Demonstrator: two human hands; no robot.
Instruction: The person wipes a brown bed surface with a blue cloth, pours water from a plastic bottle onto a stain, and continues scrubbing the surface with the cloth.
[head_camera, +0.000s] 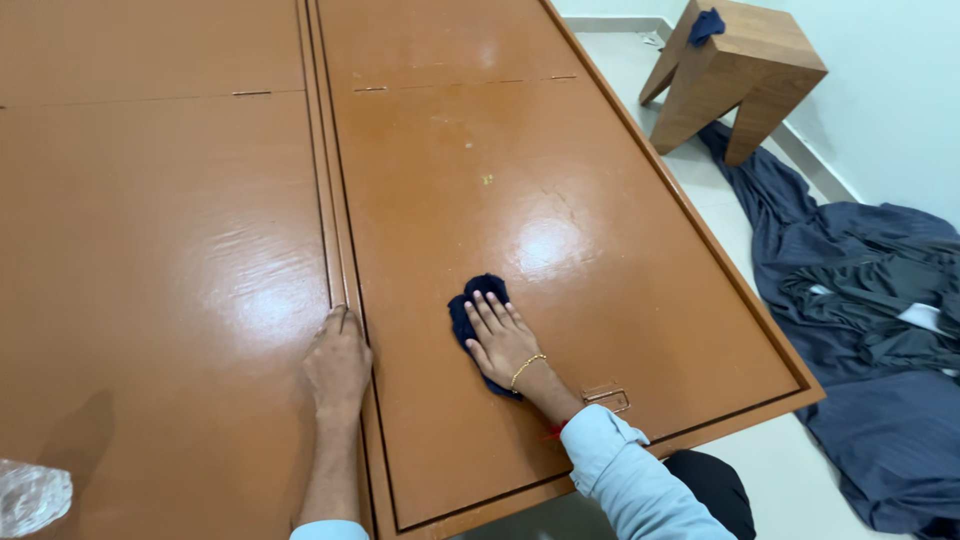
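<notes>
Navy cloth (470, 315), crumpled small, lies flat on the right-hand brown panel (560, 230) of a wide wooden bed base, toward the panel's near edge. The right hand (502, 335) rests on top of it, palm down, fingers spread flat and straight, pressing the cloth to the glossy surface rather than gripping it; a thin gold bracelet (527, 368) circles the wrist, and a pale blue sleeve (625, 470) covers the forearm. Just right of that wrist a small recessed metal pull (607, 396) is set into the panel. The left hand (338, 362) is apart from the cloth, planted on the neighbouring left panel (160, 250), its fingers curled loosely against the raised seam (340, 200) between the two panels, holding nothing. At the lower left corner a bit of clear crinkled plastic (30, 495) lies on the wood. Beyond the base, on the pale floor (770, 470), dark grey bedding (860, 320) is heaped, and a wooden stool (740, 70) leans near the wall with another dark blue rag (706, 24) draped on it.
</notes>
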